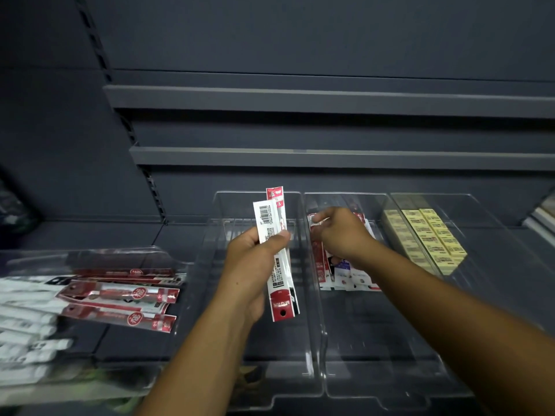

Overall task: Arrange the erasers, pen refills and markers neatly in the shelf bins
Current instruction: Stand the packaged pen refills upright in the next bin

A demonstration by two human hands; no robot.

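1. The scene is dimly lit, and the dark shelving [330, 100] is left murky.
2. Faint glare is caught along the edges of the clear bins [312, 295].
3. The refill packs [277, 256] at centre are rendered sharp.
4. The markers [27, 325] at the left edge are smeared and stretched.
5. Shelf lines are bowed by wide-angle distortion.

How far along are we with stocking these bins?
Done: erasers sit in tidy rows in the right bin. In hand: the left hand grips a few refill packs while the right hand pinches the binned packs in the middle bin. Left: loose red packs and what look like white markers lie jumbled in the side tray.
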